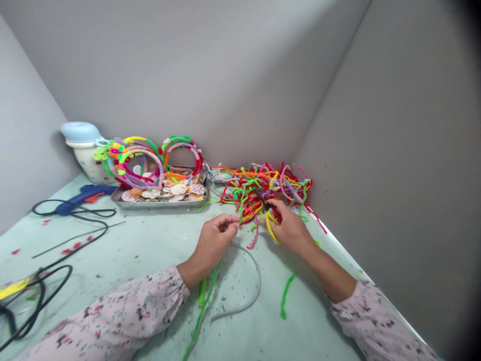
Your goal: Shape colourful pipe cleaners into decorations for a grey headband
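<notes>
**Containers.** I log first a steel tray (160, 204) at upper centre-left, holding scallop-type seashells (178, 189) in a loose pile. Standing along its back edge and leaning on it are pipe-cleaner hoops (184, 150) in pink, purple, green and red. At the far upper left, just beside the hoops, sits a white spotted pot (87, 163) with a pale blue lid (80, 132).

**Held items.** My view puts the yellow pipe cleaner (271, 228) at centre right, under the right hand (289, 230), just in front of a tangled heap of multicoloured pipe cleaners (263, 188). Its long axis curves from the fingers down toward the lower right. The right hand's fingers (277, 206) are bent and closed around it, alongside a small dark object (267, 205) I cannot identify.

The left hand (218, 241) is near the heap, its fingertips (233, 224) drawn together. I cannot tell whether they pinch anything.

**Also present.** A blue hot glue gun (80, 198) with a black cord (75, 220) lies at left. A grey pipe cleaner (259, 281) and green pieces (285, 296) lie on the pale green table (124, 255) below the hands.
</notes>
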A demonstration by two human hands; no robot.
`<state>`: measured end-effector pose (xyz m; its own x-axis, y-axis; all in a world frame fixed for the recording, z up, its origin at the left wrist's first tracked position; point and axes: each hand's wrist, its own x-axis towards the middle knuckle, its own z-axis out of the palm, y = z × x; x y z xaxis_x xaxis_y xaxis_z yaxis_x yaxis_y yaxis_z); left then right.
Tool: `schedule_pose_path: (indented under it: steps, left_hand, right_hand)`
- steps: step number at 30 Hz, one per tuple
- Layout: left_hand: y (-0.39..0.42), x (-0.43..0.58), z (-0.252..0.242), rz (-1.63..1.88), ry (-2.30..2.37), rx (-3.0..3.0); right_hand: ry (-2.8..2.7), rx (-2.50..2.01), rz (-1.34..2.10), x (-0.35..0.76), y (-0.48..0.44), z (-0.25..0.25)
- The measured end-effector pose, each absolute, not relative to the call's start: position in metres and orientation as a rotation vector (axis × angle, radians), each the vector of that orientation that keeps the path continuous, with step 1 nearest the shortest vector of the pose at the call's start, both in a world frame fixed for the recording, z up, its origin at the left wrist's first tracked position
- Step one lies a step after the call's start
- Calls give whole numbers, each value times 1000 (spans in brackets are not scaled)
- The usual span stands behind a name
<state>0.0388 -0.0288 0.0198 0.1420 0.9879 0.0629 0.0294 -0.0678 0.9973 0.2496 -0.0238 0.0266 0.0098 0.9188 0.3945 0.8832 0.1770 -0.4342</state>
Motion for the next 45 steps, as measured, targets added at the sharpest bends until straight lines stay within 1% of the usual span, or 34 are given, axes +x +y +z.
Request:
schedule_pose_path:
  steps: [6,10,17,20,22,23,25,27,30,32,37,41,45]
  left_hand:
    - [-29,38,20,1143,1091,1344]
    - [-31,39,22,1139,1095,1332]
    - [-31,40,23,1124,1064,1304]
    - [-31,40,22,1120,1057,1310]
    - [-31,40,21,1117,1059,1325]
    - [-32,40,20,1116,1060,1336]
    - [-33,40,19,1112,1052,1366]
    - [-33,40,19,1094,1037,1397]
    - [-33,39,18,1076,1015,1433]
    - [-32,39,18,1079,1004,1439]
    - [-25,38,15,1074,1019,1402]
    - [-23,39,11,1049,1038,1387]
    - [-23,40,8,979,1018,1348]
  right_hand:
    - [-2215,-1740,228,300,-24,59]
    - [-2394,-1749,392,326,-28,60]
    - [-2362,-1940,281,344,-13,32]
    - [-2239,-2055,54,326,-17,39]
    - [-2175,-1835,-16,300,-24,47]
    - [-2141,-1694,44,284,-27,51]
    - [-2030,-1523,383,252,-32,55]
    - [-1835,-1433,779,226,-33,56]
    - [-1672,-1308,1127,204,-27,50]
    - [-1571,-1235,1190,198,-21,44]
    - [-1263,-1193,1178,192,-13,20]
    - [-1206,-1224,1112,188,-15,1]
    - [-1210,-1293,1072,188,-15,-8]
